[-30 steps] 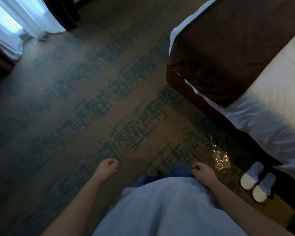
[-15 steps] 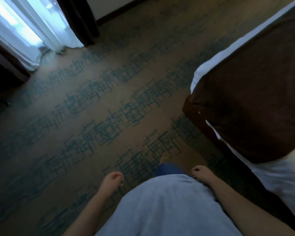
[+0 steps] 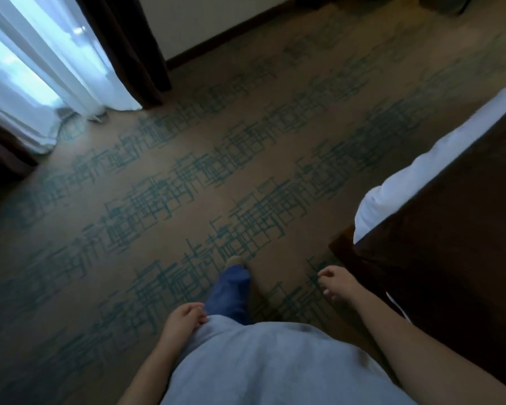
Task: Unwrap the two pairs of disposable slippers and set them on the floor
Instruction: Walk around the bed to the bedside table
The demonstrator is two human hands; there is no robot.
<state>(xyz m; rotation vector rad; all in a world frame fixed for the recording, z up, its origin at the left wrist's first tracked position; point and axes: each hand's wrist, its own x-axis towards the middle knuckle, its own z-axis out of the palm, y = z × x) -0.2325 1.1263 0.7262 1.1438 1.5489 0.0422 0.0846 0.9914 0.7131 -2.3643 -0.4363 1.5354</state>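
No slippers or wrapper show in the head view now. My left hand [image 3: 183, 318] hangs at my side beside my light shirt, fingers loosely curled, holding nothing. My right hand [image 3: 335, 283] swings out over the patterned carpet [image 3: 187, 185] near the bed corner, fingers loosely curled and empty. One leg in blue jeans [image 3: 231, 290] steps forward between the hands.
A bed with a dark brown runner [image 3: 450, 244] and white sheet [image 3: 398, 182] fills the right side. White sheer curtains [image 3: 41, 68] and a dark drape [image 3: 129, 45] hang at the far left by a bright window. A wall with dark skirting [image 3: 216, 39] runs along the back.
The view has swung up and left, away from the bedside; the white slippers and the clear wrapper on the floor have left the frame. My leg steps forward and the right hand swings out.
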